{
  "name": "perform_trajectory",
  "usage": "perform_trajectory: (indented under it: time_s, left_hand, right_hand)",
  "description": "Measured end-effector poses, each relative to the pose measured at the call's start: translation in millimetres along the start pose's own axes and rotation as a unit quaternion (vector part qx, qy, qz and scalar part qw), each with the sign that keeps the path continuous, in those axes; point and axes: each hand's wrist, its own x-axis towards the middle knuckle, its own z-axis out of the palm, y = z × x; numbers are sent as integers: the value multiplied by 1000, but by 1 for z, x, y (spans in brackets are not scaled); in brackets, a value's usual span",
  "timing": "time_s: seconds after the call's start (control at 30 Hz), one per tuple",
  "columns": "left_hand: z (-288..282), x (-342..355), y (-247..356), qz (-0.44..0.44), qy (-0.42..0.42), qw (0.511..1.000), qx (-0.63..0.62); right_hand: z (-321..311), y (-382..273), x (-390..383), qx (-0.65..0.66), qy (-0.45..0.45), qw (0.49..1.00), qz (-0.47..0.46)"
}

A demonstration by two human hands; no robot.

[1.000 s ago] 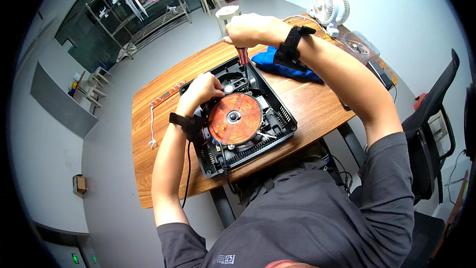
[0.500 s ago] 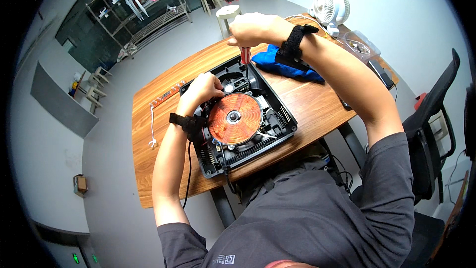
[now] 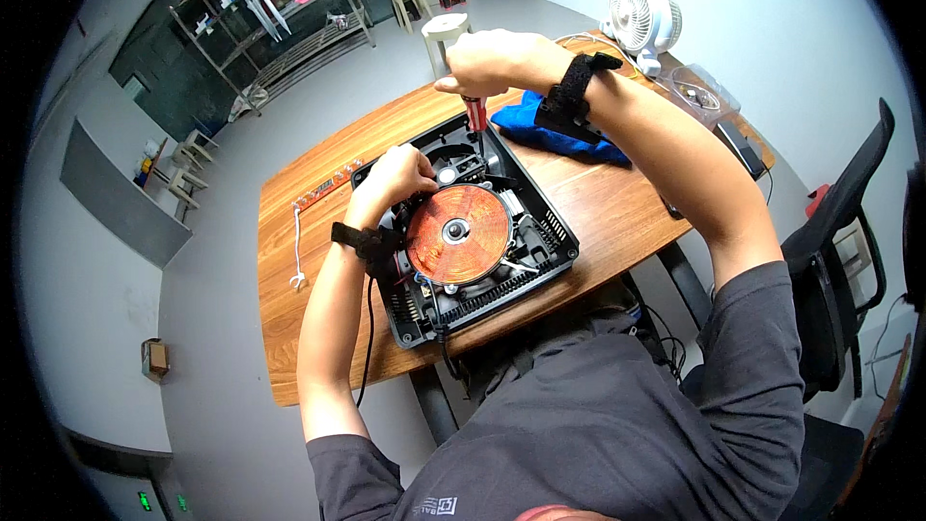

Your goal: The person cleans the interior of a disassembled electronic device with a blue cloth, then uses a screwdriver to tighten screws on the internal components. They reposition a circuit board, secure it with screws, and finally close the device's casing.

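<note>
An opened induction cooker lies on the table, its black housing showing a round copper coil and dark inner parts. High over its far edge, my right hand is closed around the top of a screwdriver with a red-and-white handle. The screwdriver stands nearly upright, its shaft pointing down into the housing's far corner; its tip is too small to make out. My left hand reaches in beside the coil's far left edge. Its fingers are pinched together on dark parts there, and what they grip is hidden.
A blue cloth is bunched right of the cooker. At the left lie an orange strip with small pieces on it and a thin white forked-ended item. A white fan and a clear plastic box stand far right.
The view has shifted very slightly. My right hand still grips the screwdriver over the same corner, and my left hand stays at the coil's edge.
</note>
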Motion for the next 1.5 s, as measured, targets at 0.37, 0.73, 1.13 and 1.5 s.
perform_trajectory:
  time_s: [0.37, 0.73, 1.13, 1.5]
  left_hand:
    - [-3, -6, 6, -18, -6, 1000, -11]
    - [-3, -4, 5, -18, -6, 1000, -16]
    - [-5, -4, 7, -7, -11, 1000, -7]
    - [-2, -2, 1, -22, -9, 1000, -4]
  right_hand:
    - [11, 13, 18, 6, -15, 990, -138]
    - [-2, 7, 15, 66, -96, 990, -82]
    - [-1, 13, 17, -29, -69, 995, -59]
    - [-4, -4, 17, -57, -77, 994, -57]
